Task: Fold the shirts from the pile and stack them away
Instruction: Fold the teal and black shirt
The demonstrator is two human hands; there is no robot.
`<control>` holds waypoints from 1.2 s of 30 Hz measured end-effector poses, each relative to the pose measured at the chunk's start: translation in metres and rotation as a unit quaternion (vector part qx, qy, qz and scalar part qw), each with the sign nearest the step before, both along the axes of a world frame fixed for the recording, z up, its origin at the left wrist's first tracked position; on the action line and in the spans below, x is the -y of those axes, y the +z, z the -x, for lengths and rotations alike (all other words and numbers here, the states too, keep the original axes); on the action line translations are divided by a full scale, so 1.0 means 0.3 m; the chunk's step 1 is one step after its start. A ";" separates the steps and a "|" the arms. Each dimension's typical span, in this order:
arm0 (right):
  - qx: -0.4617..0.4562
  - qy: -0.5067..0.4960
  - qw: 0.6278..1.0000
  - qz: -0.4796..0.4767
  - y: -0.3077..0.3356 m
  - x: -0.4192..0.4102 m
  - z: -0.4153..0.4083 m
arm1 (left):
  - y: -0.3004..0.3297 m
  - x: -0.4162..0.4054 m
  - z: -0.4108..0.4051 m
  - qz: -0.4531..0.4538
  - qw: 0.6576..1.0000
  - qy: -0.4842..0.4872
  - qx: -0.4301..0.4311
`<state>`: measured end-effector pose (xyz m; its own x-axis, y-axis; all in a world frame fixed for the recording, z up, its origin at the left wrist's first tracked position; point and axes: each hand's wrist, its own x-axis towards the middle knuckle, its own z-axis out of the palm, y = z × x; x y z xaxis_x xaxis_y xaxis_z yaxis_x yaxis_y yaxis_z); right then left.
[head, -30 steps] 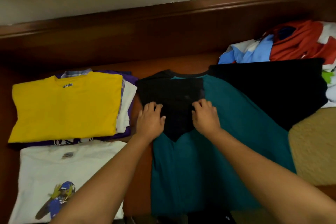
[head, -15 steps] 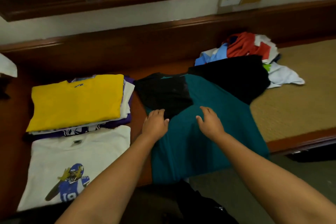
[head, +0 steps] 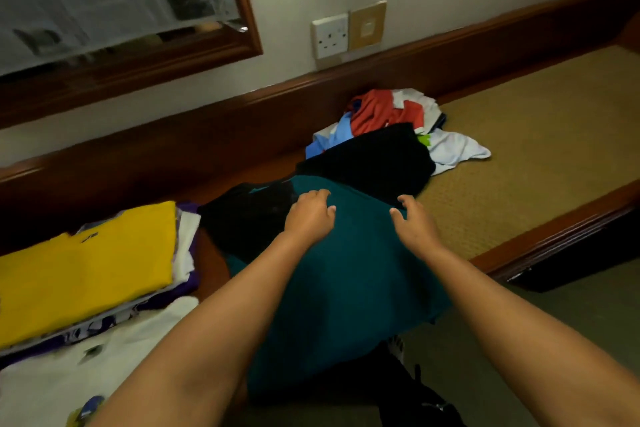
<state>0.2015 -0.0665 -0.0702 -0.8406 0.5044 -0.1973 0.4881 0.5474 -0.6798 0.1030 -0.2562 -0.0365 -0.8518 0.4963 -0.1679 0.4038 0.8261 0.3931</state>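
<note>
Teal-and-black cotton shirt (head: 349, 274) lies spread on the brown wooden surface (head: 214, 263), hem hanging off its near edge. Left hand (head: 309, 217) rests on it, grip released; right hand (head: 414, 224) hovers, fingers loosely curled, holding nothing.

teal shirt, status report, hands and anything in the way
Left hand flat on teal shirt, right hand open over its right edge. Left sleeve folded in, right sleeve still out. Unfolded pile touches it behind.
</note>
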 end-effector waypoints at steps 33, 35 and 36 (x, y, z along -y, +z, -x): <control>-0.071 -0.104 0.975 0.185 -0.128 -0.491 0.352 | -0.104 -0.803 0.632 -0.103 0.993 -0.034 0.044; -0.105 -0.055 0.978 0.170 -0.068 -0.410 0.328 | -0.062 -0.714 0.615 -0.136 0.989 0.006 0.056; -0.120 -0.032 0.980 0.158 -0.037 -0.360 0.322 | -0.038 -0.663 0.608 -0.148 0.986 0.025 0.066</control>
<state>0.1050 0.0415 -0.0812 -0.8507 0.5034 -0.1514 0.3191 0.2655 -0.9098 -0.0793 -0.0574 -0.0480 -0.8565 0.4987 -0.1334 0.2949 0.6848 0.6664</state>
